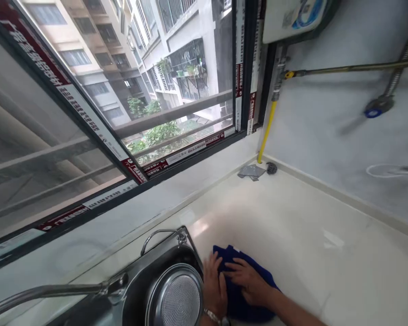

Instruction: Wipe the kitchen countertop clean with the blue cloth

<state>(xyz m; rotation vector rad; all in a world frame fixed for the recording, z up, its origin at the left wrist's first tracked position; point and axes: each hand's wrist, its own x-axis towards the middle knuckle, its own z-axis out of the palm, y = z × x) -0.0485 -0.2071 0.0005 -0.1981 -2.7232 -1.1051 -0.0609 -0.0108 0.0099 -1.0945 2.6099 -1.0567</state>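
A dark blue cloth (pixel 241 301) lies bunched on the pale countertop (pixel 313 253), just right of the sink. Over the cloth's left edge, my left hand (pixel 215 285) rests with its fingers stretched out, a bracelet at the wrist. My right hand (pixel 246 278) reaches in from the lower right and presses on the cloth, fingers spread. Neither hand is gripping anything. Close by on the left, a round metal strainer pan (pixel 180 299) sits in the dark sink (pixel 139 278).
A faucet (pixel 81 288) and a smaller curved spout (pixel 159 232) stand at the sink. In the far corner are a grey scrap (pixel 251 172), a dark scouring ball (pixel 271 168) and a yellow pipe (pixel 268 131). A window (pixel 177 158) borders the counter's back.
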